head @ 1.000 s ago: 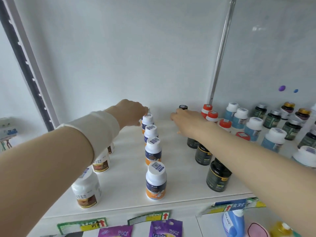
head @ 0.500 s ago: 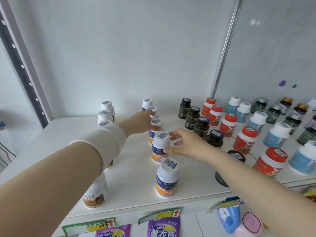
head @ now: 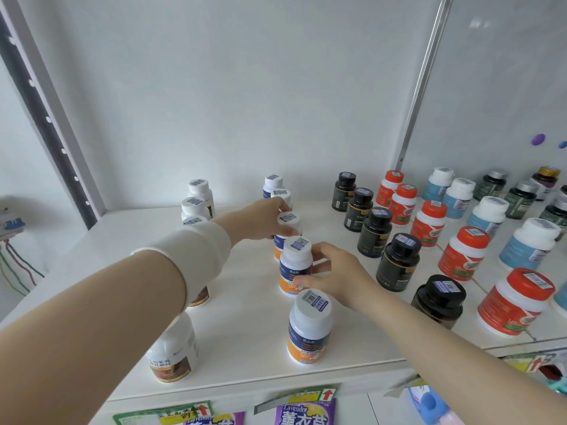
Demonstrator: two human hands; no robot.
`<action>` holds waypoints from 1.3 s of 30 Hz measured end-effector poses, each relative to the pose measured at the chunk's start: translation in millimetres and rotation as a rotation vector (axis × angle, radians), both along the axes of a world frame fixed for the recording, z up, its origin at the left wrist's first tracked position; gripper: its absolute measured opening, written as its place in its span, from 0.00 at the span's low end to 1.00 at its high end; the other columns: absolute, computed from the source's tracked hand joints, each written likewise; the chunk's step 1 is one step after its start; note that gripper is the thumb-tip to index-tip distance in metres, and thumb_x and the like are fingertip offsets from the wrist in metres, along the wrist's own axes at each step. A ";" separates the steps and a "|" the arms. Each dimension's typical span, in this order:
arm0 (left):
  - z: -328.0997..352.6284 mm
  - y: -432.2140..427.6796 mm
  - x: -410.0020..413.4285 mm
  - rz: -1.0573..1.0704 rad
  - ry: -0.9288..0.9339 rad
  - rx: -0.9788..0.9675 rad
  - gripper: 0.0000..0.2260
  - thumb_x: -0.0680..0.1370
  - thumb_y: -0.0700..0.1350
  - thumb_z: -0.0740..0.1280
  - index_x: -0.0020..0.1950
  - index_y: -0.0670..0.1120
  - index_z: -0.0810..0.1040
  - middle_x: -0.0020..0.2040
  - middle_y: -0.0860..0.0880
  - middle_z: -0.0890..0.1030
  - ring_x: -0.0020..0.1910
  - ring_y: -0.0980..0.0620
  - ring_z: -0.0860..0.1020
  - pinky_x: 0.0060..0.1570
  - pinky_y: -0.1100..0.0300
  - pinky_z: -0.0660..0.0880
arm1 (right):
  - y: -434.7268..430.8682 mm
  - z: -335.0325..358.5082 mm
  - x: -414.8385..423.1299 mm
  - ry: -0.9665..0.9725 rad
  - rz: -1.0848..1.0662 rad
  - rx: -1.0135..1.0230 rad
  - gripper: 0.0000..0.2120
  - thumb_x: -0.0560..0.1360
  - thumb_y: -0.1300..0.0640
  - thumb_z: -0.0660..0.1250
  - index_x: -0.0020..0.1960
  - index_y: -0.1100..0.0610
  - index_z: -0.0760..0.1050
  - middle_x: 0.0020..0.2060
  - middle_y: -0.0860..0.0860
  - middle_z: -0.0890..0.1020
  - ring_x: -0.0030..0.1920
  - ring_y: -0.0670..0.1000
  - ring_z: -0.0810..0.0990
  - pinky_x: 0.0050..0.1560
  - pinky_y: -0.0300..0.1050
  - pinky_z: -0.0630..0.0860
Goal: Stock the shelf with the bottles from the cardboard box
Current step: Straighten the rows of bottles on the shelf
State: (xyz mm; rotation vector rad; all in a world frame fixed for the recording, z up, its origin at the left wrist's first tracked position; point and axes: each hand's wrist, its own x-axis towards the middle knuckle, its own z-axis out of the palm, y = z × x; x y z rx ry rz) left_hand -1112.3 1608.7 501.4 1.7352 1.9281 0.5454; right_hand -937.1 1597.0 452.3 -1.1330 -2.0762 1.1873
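My left grip (head: pixel 267 220) is curled round the third bottle (head: pixel 288 220) of the blue-and-orange row. My right grip (head: pixel 336 277) pinches the second bottle (head: pixel 295 265), thumb low on the label and fingers up by the cap. Both bottles stand upright near the middle of the shelf (head: pixel 122 250). The box is out of view.

The row is tight, so nudging either bottle sideways would likely tip its neighbour, and tall, narrow bottles go over in a chain. The front bottle (head: pixel 310 329) sits just under my right wrist and close to the shelf's front edge. If I pull that arm back low, I could sweep it off. My left forearm passes over the brown bottles (head: pixel 171 354), and a dropped elbow would knock them. The black bottles (head: pixel 399 262) stand near my right knuckles, so a wide swing would catch them.

The shelf is a smooth white board, probably slick, so a pushed bottle would slide more than grip. Behind it is a plain white wall (head: pixel 245 87) with a metal post (head: pixel 426 72) and a slotted upright (head: pixel 46 118). Price tags (head: pixel 306 394) hang on the lip.
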 end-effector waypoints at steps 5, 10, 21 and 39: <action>5.3 -4.6 -0.2 -0.013 0.002 -0.028 0.19 0.75 0.44 0.69 0.63 0.39 0.70 0.62 0.41 0.75 0.55 0.43 0.79 0.58 0.50 0.76 | 3.2 0.1 -0.6 0.010 0.054 -0.025 0.20 0.67 0.61 0.75 0.54 0.51 0.72 0.50 0.48 0.79 0.51 0.49 0.79 0.50 0.37 0.74; 5.1 -4.7 -0.5 -0.014 -0.016 -0.042 0.19 0.75 0.43 0.69 0.63 0.40 0.69 0.62 0.42 0.74 0.57 0.43 0.78 0.58 0.50 0.76 | 6.0 -1.9 0.1 -0.009 0.082 -0.030 0.20 0.68 0.60 0.75 0.55 0.50 0.72 0.50 0.47 0.79 0.51 0.48 0.79 0.47 0.34 0.74; 4.2 -12.2 -1.8 0.000 0.079 0.002 0.26 0.75 0.48 0.69 0.70 0.45 0.64 0.66 0.48 0.72 0.61 0.47 0.75 0.61 0.54 0.72 | 6.5 3.7 3.1 0.028 0.100 -0.064 0.24 0.68 0.59 0.75 0.60 0.50 0.70 0.57 0.48 0.78 0.58 0.50 0.78 0.59 0.47 0.75; 74.0 -94.2 -86.9 -0.029 0.927 0.061 0.19 0.79 0.46 0.62 0.69 0.49 0.65 0.64 0.47 0.73 0.59 0.44 0.75 0.57 0.51 0.73 | -22.3 98.9 -71.7 -0.781 0.227 0.811 0.26 0.77 0.52 0.63 0.72 0.53 0.61 0.69 0.52 0.65 0.67 0.54 0.68 0.54 0.45 0.67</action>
